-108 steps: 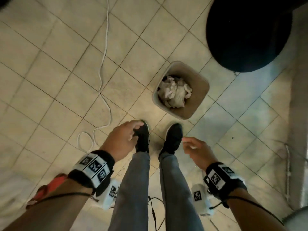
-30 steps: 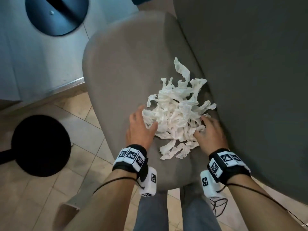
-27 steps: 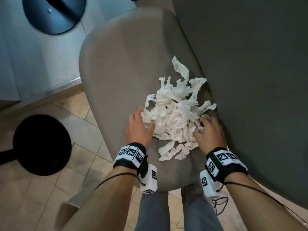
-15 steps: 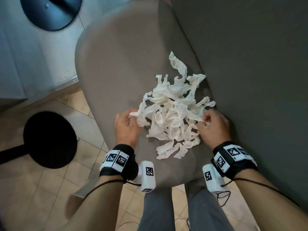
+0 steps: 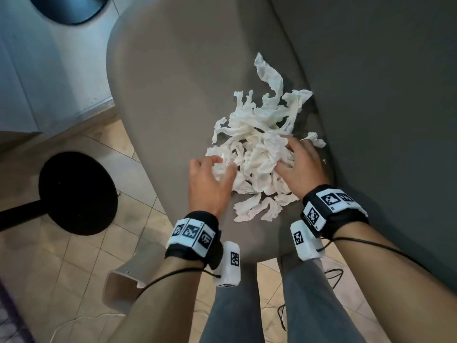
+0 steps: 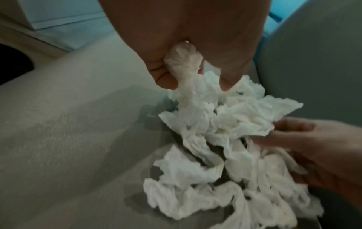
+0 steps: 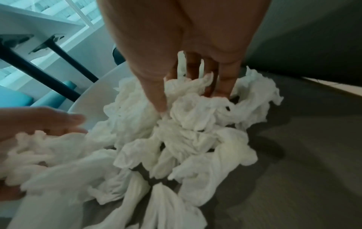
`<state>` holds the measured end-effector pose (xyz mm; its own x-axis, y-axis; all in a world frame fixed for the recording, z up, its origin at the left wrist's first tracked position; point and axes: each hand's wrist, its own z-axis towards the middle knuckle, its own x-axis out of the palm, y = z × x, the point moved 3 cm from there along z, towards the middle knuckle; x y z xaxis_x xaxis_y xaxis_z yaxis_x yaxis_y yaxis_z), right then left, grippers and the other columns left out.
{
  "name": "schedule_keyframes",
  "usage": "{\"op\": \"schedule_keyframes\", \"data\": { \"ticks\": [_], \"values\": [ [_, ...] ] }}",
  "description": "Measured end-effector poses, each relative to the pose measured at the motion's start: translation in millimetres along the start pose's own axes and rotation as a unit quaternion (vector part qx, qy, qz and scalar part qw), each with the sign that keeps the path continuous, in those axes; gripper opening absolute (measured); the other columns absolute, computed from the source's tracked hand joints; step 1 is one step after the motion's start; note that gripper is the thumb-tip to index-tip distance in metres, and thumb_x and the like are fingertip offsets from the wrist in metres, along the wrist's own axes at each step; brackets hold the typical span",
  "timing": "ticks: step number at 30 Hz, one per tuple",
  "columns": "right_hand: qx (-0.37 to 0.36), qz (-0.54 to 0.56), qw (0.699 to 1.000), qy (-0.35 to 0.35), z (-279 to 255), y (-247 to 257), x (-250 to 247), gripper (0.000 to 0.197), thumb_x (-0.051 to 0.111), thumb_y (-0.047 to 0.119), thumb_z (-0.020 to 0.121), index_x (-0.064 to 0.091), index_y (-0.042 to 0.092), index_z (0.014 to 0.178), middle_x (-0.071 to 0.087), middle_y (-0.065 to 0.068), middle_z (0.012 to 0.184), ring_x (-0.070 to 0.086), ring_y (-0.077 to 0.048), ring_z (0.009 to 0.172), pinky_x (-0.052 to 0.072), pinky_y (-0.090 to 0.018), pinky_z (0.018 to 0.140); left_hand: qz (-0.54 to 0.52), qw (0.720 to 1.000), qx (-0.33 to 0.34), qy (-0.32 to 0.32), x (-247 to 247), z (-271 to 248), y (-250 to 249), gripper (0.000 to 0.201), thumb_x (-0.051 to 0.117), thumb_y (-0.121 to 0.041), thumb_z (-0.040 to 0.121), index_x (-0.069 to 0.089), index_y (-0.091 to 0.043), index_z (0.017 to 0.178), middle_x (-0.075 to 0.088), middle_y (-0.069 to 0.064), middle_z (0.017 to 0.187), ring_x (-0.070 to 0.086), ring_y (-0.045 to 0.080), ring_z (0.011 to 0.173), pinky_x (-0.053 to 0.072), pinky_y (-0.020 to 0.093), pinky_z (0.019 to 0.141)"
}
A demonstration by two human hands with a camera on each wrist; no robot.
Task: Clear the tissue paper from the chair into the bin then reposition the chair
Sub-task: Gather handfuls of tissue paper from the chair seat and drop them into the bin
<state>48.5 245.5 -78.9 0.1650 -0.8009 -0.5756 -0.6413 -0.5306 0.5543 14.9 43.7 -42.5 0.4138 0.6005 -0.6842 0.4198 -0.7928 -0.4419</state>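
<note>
A loose heap of crumpled white tissue paper strips point(image 5: 259, 154) lies on the grey-beige upholstered seat of the chair point(image 5: 173, 78), toward the side next to the dark grey chair back point(image 5: 371, 95), with a few strips trailing toward the seat's front edge. The left hand point(image 5: 210, 181) is at the heap's left side; in the left wrist view its fingers are curled round a twisted wad of the tissue and grip it. The right hand point(image 5: 301, 169) is on the heap's right side, its fingers point(image 7: 221, 83) spread and dug down into the strips, which poke up between them; whether it has hold of any is unclear. Both wrists carry black bands with white coded marker blocks. Below the seat's left edge a beige plastic bin point(image 5: 126, 280) stands on the tan tiled floor point(image 5: 61, 268), partly hidden by the left forearm. Further left a round black pedestal base point(image 5: 76, 191) rests on the tiles.
</note>
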Motion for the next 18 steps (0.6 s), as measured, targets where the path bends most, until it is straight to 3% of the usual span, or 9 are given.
{"op": "schedule_keyframes", "data": {
  "ticks": [3, 6, 9, 11, 14, 16, 18],
  "values": [
    [0.001, -0.026, 0.999, -0.036, 5, 0, 3, 0.024, 0.054, 0.012, 0.086, 0.067, 0.009, 0.106, 0.060, -0.010, 0.112, 0.057, -0.025, 0.093, 0.035, -0.026, 0.074, 0.039, 0.999, -0.016, 0.034, 18, 2, 4, 0.055, 0.067, -0.044, 0.087, 0.046, -0.024, 0.134, 0.043, -0.008, 0.127, 0.044, 0.007, 0.102, 0.035, 0.024, 0.085],
    [0.007, 0.023, 0.998, -0.049, 2, 3, -3, 0.020, 0.050, 0.013, 0.090, 0.067, 0.008, 0.100, 0.061, -0.010, 0.108, 0.053, -0.022, 0.089, 0.042, -0.030, 0.078, 0.050, 0.998, -0.016, 0.022, 25, 6, 10, 0.041, 0.061, -0.024, 0.092, 0.052, -0.023, 0.132, 0.054, -0.001, 0.130, 0.052, 0.015, 0.114, 0.031, 0.019, 0.087],
    [0.055, 0.080, 0.993, -0.073, -4, 0, -14, 0.021, 0.038, 0.019, 0.089, 0.048, 0.011, 0.072, 0.054, -0.006, 0.080, 0.050, -0.028, 0.078, 0.049, -0.041, 0.075, 0.040, 0.999, -0.015, 0.006, 17, 6, 11, 0.032, 0.051, -0.014, 0.095, 0.062, -0.015, 0.125, 0.054, 0.006, 0.119, 0.047, 0.015, 0.098, 0.022, 0.009, 0.078],
    [0.103, 0.136, 0.982, -0.086, -7, -5, -20, 0.035, 0.032, 0.035, 0.083, 0.046, 0.008, 0.066, 0.052, -0.014, 0.069, 0.056, -0.036, 0.071, 0.056, -0.051, 0.073, 0.024, 0.999, -0.019, -0.017, 6, 5, 13, 0.023, 0.046, -0.012, 0.096, 0.065, -0.007, 0.107, 0.049, 0.005, 0.105, 0.041, 0.015, 0.090, 0.025, 0.014, 0.073],
    [0.128, 0.166, 0.973, -0.100, -13, -7, -32, 0.060, 0.039, 0.056, 0.081, 0.047, -0.002, 0.069, 0.053, -0.023, 0.065, 0.059, -0.040, 0.066, 0.056, -0.055, 0.065, -0.016, 0.997, -0.036, -0.059, -14, 2, 15, 0.026, 0.042, -0.014, 0.096, 0.050, -0.006, 0.072, 0.042, -0.001, 0.083, 0.044, 0.021, 0.083, 0.032, 0.030, 0.074],
    [0.101, 0.149, 0.976, -0.121, -16, -5, -40, 0.063, 0.048, 0.055, 0.082, 0.045, -0.007, 0.066, 0.047, -0.021, 0.062, 0.058, -0.041, 0.063, 0.049, -0.049, 0.058, -0.031, 0.996, -0.042, -0.076, -25, 0, 13, 0.035, 0.045, -0.021, 0.097, 0.044, -0.010, 0.063, 0.042, -0.003, 0.076, 0.044, 0.021, 0.081, 0.032, 0.033, 0.072],
    [0.070, 0.136, 0.976, -0.152, -18, -2, -49, 0.053, 0.058, 0.039, 0.077, 0.039, -0.009, 0.061, 0.039, -0.012, 0.061, 0.047, -0.031, 0.055, 0.035, -0.037, 0.052, -0.033, 0.994, -0.044, -0.091, -34, -1, 12, 0.041, 0.052, -0.032, 0.096, 0.044, -0.014, 0.060, 0.044, -0.002, 0.076, 0.044, 0.021, 0.078, 0.034, 0.033, 0.072]
  ]
}}
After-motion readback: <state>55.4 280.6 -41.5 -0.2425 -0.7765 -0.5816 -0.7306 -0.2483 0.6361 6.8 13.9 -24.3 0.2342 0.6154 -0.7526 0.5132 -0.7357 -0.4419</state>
